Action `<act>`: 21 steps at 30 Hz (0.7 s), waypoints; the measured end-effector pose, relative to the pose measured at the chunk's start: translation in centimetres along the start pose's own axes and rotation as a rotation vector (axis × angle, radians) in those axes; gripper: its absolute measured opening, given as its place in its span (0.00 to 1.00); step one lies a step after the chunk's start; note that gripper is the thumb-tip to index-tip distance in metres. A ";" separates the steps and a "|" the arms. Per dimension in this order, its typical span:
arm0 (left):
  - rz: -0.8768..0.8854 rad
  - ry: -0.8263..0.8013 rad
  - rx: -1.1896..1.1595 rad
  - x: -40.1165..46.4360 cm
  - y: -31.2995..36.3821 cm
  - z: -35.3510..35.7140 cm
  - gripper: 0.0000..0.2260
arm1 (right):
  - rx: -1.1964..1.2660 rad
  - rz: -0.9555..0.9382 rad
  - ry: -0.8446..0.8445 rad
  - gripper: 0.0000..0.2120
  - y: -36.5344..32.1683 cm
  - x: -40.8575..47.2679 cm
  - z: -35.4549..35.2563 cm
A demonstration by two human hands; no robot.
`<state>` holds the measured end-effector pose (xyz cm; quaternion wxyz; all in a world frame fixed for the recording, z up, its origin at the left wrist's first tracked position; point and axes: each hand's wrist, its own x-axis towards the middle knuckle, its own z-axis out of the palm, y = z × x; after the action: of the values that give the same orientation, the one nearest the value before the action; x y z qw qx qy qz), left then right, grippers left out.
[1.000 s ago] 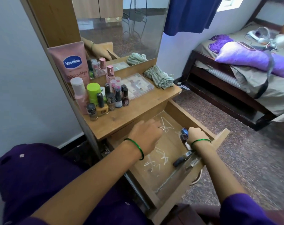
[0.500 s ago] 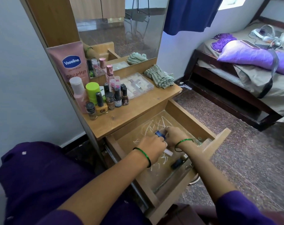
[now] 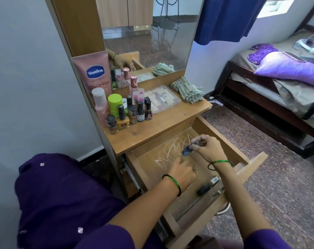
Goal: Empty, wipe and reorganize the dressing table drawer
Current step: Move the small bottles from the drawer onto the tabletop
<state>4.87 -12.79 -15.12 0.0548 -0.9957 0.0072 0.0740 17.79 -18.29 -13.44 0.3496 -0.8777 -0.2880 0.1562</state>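
The drawer (image 3: 222, 141) is standing pulled out below the tabletop (image 3: 163, 123), its floor marked with pale scribbles. The right hand (image 3: 209, 150) is hovering over the drawer's far half, pinching a small blue-tipped tube (image 3: 187, 150) between thumb and fingertips; it is blurred, so whether it is a lip balm or a small bottle is hard to say. The left hand (image 3: 182, 172) is reaching down to the drawer floor with fingers curled, and I cannot tell whether it is holding anything. A dark tube (image 3: 204, 188) is lying near the drawer's front, beside a slim clear item. These things are looking light, rigid and smooth, likely slippery and apt to roll, so pinching each across its middle seems best. On the tabletop, nail polish bottles (image 3: 140, 112) are standing in a cluster; glass, they would want gentle handling. The pink tube (image 3: 94, 72) behind them is reading "Vaseline" and "Gluta-Hya". A striped cloth (image 3: 187, 91) is lying crumpled at the far end.
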 end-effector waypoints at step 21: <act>-0.787 0.716 -0.690 -15.0 -12.4 -7.9 0.13 | 0.276 -0.457 -0.085 0.07 -14.0 -2.9 0.4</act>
<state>-8.48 -1.24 -3.76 -0.2520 -0.8473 -0.3659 -0.2910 9.79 -11.55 -3.65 0.4797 -0.7267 -0.4691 0.1477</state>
